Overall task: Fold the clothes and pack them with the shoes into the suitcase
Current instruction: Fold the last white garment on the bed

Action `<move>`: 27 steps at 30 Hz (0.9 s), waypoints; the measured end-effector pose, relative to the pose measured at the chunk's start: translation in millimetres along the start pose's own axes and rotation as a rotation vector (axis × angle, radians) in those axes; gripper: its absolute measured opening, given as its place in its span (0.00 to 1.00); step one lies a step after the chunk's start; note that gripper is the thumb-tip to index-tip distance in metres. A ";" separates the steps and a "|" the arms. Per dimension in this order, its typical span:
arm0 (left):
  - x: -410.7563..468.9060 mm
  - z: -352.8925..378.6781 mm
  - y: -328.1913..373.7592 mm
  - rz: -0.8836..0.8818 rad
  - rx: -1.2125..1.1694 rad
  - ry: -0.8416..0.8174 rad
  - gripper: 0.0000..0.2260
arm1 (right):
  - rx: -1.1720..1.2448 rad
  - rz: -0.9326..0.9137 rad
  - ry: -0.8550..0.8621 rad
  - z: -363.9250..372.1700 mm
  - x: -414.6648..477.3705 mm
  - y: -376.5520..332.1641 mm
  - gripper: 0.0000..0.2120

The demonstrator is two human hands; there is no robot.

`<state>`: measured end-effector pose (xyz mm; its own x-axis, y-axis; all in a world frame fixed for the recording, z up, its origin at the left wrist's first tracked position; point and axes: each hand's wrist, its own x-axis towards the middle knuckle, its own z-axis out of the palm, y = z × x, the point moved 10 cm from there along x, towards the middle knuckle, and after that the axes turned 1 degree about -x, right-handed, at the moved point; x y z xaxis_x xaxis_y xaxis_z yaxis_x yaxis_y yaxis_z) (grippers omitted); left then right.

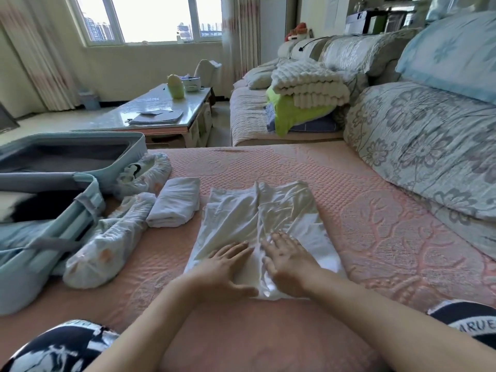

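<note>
My left hand [228, 267] and right hand [288, 264] lie flat, fingers straight, on the half-folded white garment [241, 210]. A folded piece [175, 202] and, probably, bagged shoes [107, 245] sit unpacked beside the suitcase [91, 189].

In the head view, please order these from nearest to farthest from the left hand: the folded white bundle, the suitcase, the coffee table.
1. Folded white bundle, just ahead and left of the left hand.
2. Suitcase, farther left, lying open.
3. Coffee table, far ahead, beyond the suitcase.
</note>
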<state>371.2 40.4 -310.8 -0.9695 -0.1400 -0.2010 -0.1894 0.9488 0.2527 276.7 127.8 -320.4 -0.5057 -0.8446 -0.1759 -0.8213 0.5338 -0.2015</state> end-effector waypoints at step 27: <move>-1.5 -99.1 59.7 0.101 -0.173 0.702 0.17 | 0.216 -0.073 0.236 -92.1 -34.9 33.6 0.31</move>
<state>345.9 69.2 -201.7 -0.8436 -0.2574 0.4712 -0.0588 0.9166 0.3955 242.5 171.3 -232.3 -0.5157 -0.8540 0.0693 -0.7954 0.4470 -0.4093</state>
